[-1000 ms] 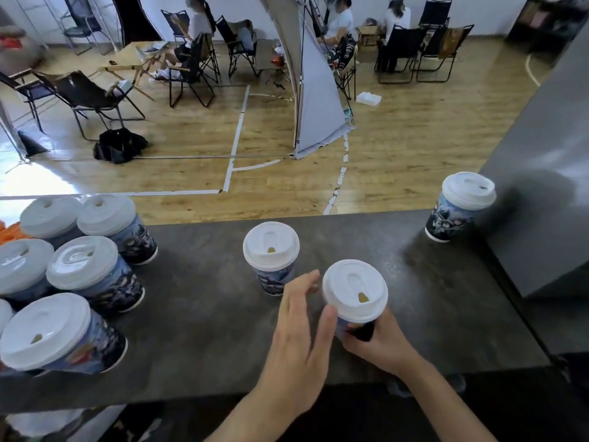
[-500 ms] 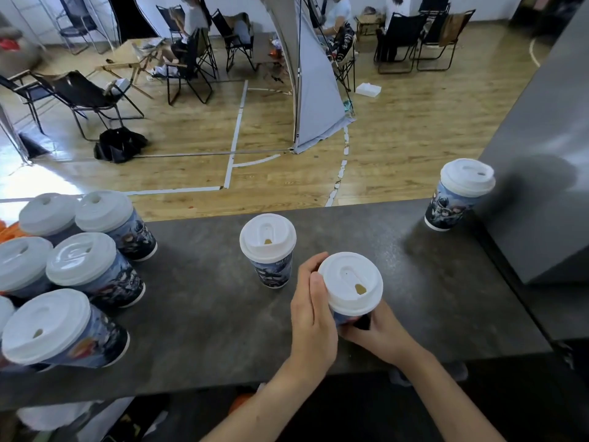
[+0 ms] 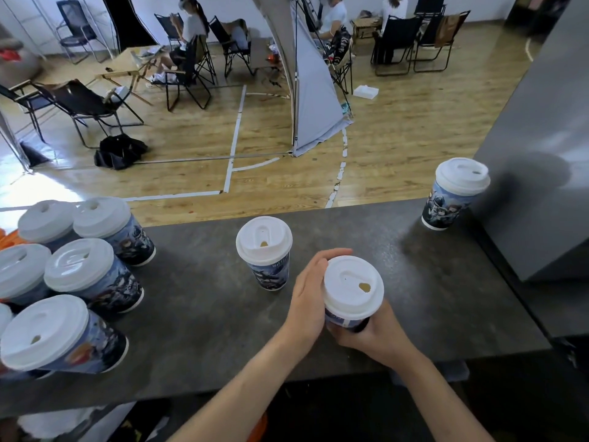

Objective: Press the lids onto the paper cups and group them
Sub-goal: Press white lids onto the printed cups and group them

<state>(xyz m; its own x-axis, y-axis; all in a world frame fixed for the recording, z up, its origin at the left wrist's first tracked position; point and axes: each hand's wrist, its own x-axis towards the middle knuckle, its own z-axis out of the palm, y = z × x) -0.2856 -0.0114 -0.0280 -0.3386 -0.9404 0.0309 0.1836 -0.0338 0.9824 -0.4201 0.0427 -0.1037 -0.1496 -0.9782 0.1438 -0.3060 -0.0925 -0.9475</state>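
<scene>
Your left hand (image 3: 307,295), fingers together, curls round lidded cup (image 3: 352,287); right hand (image 3: 374,339) grips base. Lid looks seated; next, carry it to cup cluster (image 3: 79,269) at left.

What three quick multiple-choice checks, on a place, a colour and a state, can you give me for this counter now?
1. Where does the cup group stand on the counter? A) left end B) right end C) middle
2. What colour are the lids? A) black B) white C) brown
3. The held cup is: A) unlidded B) lying on its side C) lidded, upright
1 A: the group stands at the left end. 2 B: every lid shows white. 3 C: left hand and right hand grip it upright, lid on.
</scene>
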